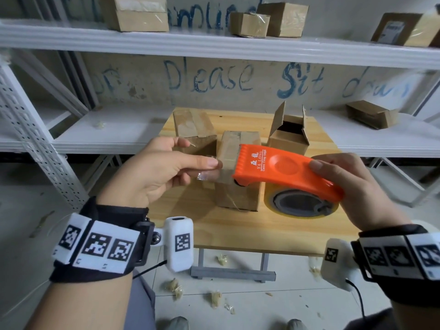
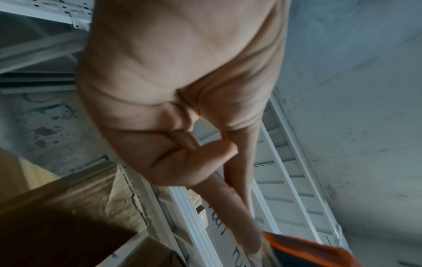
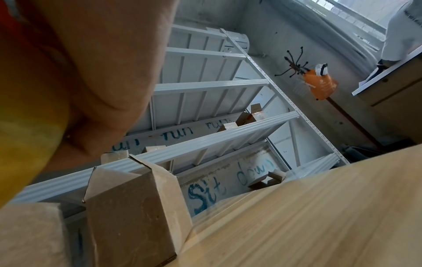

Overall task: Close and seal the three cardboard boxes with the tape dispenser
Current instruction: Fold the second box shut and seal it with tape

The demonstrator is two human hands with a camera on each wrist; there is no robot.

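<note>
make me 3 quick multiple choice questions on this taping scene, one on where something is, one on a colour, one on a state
1. Where is the open cardboard box on the wooden table?
A. near left corner
B. far right
C. on the floor

2. What colour is the tape dispenser body?
A. blue
B. green
C. orange

3. What is the left hand doing?
A. pinching the clear tape end
B. resting flat on the table
C. holding a box lid

Answers:
1. B, it stands at the far right with flaps up.
2. C, the body held in the right hand is orange.
3. A, thumb and forefinger pinch the tape at the dispenser's front.
</note>
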